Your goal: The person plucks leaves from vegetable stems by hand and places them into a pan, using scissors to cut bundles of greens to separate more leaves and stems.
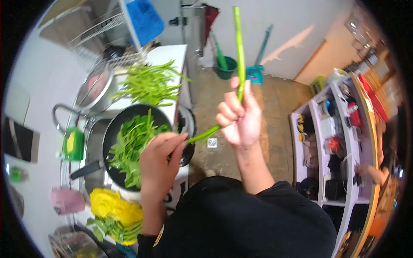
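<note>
My right hand [241, 116] is closed around a long green vegetable stem [239, 43], which stands upright above the fist. A lower stretch of stem slants from that hand down to the fingertips of my left hand [161, 161], which pinch its end. Whether both stretches are one piece is hidden by my right fingers. Beneath and beside my left hand, a black frying pan [107, 129] holds a heap of green leaves [133, 137]. Beyond the pan, a pile of cut green stems [148, 81] lies on the white counter [178, 56].
The pan rests over the sink [92, 180], its handle pointing left. A yellow plastic bag [114, 204] with more leafy stems lies at the near left. A metal pot [99, 88] stands behind the faucet [60, 114]. Shelves [322, 150] line the right side, where another person's arm [374, 174] shows.
</note>
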Motion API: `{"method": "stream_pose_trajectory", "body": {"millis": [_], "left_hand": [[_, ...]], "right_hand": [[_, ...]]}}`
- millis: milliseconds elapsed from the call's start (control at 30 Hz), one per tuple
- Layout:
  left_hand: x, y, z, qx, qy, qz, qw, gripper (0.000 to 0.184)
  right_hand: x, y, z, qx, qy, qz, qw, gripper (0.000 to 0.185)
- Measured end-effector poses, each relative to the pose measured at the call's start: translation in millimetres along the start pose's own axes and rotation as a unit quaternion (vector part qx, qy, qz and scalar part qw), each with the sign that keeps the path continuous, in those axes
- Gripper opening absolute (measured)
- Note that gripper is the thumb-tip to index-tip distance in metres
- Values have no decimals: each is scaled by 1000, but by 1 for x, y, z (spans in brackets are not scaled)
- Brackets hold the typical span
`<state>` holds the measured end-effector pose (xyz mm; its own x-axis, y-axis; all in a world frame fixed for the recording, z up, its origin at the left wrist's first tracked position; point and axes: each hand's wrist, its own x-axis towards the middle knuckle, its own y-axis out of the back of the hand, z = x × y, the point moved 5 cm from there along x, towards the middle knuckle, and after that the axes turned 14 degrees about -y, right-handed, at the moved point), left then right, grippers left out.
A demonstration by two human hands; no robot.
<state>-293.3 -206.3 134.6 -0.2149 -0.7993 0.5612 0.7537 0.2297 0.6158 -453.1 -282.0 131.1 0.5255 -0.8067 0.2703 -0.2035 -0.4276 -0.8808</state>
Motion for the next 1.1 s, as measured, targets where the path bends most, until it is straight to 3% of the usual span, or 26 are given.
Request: {"method": "stream_pose_trajectory", "body": {"millis": [167,367,533,667,767,833,933,967,1033,1100], "left_hand": [[-4,-25,-11,-46,24,-103,993,18],[1,-51,9,-112,21,-133,984,12],[-5,-56,8,-131,-48,-26,990,7],[-22,-63,-19,-298,161,59,939,11],[-22,-47,-41,-361,148,182,902,14],[-25,-27,-71,-413,175,276,850,16],[-31,30,-83,-204,148,361,898,21],[-29,49,-70,-74,158,351,920,20],[-27,70,-72,66,71,277,956,18],[-29,66,-89,93,163,119,975,22]], "right_hand": [[-19,1,-25,1,40,48,998,35],[-34,-3,-38,-34,50,54,997,35],[-44,-9,-45,-11,58,56,997,34],[-48,-11,-36,-36,56,47,997,31],[-51,-6,-36,-19,73,69,995,31],[-55,-5,-49,-28,101,61,993,34],[-53,1,-56,-4,105,40,994,35],[-51,4,-56,-9,102,49,994,35],[-44,5,-48,-4,83,50,995,35],[-34,8,-37,3,57,45,997,35]]}}
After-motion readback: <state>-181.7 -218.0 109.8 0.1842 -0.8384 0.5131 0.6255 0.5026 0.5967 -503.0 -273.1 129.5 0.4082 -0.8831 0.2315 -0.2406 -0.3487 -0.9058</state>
